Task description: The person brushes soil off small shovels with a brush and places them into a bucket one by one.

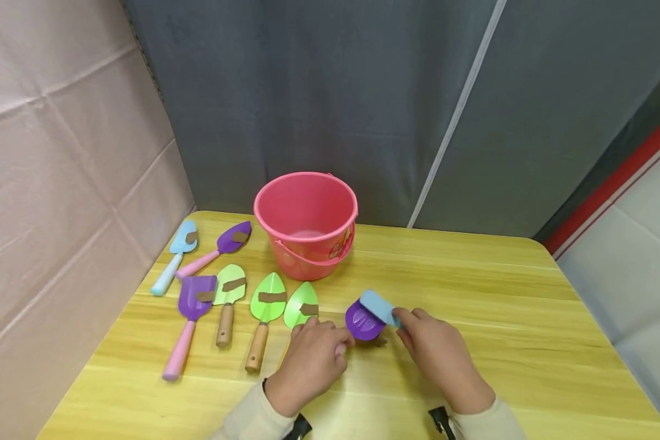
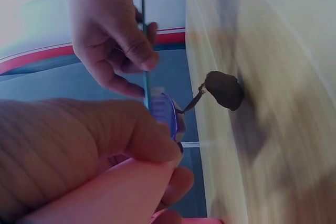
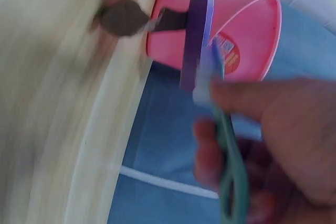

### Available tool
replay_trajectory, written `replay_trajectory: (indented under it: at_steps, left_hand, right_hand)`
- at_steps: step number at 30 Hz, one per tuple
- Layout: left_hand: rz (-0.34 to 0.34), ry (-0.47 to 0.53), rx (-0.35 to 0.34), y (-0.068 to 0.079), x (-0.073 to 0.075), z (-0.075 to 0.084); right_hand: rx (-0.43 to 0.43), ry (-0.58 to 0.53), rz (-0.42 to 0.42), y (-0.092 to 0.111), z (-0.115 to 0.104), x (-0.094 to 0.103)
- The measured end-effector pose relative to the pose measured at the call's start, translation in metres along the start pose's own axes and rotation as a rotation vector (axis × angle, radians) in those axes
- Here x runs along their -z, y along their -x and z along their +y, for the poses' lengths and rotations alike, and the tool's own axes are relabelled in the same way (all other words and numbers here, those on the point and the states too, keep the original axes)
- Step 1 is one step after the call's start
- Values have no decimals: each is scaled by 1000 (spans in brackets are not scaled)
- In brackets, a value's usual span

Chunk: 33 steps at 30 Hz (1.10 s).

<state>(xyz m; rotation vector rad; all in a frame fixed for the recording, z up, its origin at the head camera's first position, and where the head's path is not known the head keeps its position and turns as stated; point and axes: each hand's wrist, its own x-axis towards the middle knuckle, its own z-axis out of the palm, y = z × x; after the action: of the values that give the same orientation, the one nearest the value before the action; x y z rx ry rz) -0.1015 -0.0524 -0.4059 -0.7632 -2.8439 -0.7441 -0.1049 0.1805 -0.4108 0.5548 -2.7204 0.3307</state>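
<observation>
Left hand: the left hand (image 1: 313, 363) has its thumb and fingers curled round the pink handle (image 2: 107, 195) of a small purple shovel.
Purple shovel: the purple shovel (image 1: 363, 324) is between the two hands, to the right of the bucket's front; its blade is raised above the table.
Right hand: the right hand (image 1: 440, 351) pinches the handle of a light blue brush between thumb and fingers.
Brush: the light blue brush (image 1: 375, 304) lies with its head across the purple blade, bristle side toward it; blur in the right wrist view hides the exact contact.
Brown lump: a dark brown lump (image 2: 224, 90) hangs by a thin strip from the shovel's underside, close to the table; whether it touches the wood cannot be told.
Bucket: the pink bucket (image 1: 297, 247) stands upright near the table's back edge, its handle lowered against the front.
Other shovels: a light blue shovel (image 1: 184, 237), a purple pointed shovel (image 1: 228, 241), a purple square shovel (image 1: 192, 299), a pale green shovel (image 1: 227, 275), a bright green shovel (image 1: 268, 287) and a second green shovel (image 1: 294, 308) lie left of the hands, each bearing a brown patch.
Table: the wood-grain table (image 1: 500, 293) carries them all.
Backdrop: a grey curtain (image 1: 335, 91) hangs behind.
</observation>
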Motion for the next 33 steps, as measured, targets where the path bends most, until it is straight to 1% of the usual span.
replay_trajectory:
  at_steps: [3, 6, 11, 13, 16, 19, 22, 24, 26, 28, 31, 33]
  left_hand:
    - [-15, 15, 9, 0, 0, -1]
    - [-33, 55, 7, -1, 0, -3]
    - [-42, 194, -1, -4, 0, -5]
    - [-36, 223, -2, -5, -1, -4]
    - [-12, 187, -5, -5, -2, -3]
    - [17, 109, -26, -5, -2, -4]
    - [35, 68, -56, -4, -2, -4]
    - [29, 63, -48, -4, -2, -3]
    - [25, 65, -29, -4, -2, -1]
    - [16, 73, -9, -3, -2, 0]
    - [2, 84, -21, -3, -2, 3]
    - [-7, 87, -41, -3, -2, 5]
  right_hand:
    - [-105, 27, 82, 1, 5, 3]
    - [-162, 3, 134, 1, 10, 7]
    - [-208, -41, 143, 2, 14, 11]
    - [-218, -49, 134, 2, 14, 12]
    - [-224, -57, 124, 2, 14, 12]
    - [-220, -62, 127, 1, 14, 12]
    - [-191, -60, 149, 1, 13, 11]
    - [-148, -59, 159, 0, 13, 12]
    - [-84, -60, 151, 0, 11, 12]
    - [-15, -71, 114, -2, 9, 13]
    - [76, -106, 46, -4, 4, 12]
    - [94, -125, 13, -4, 2, 11]
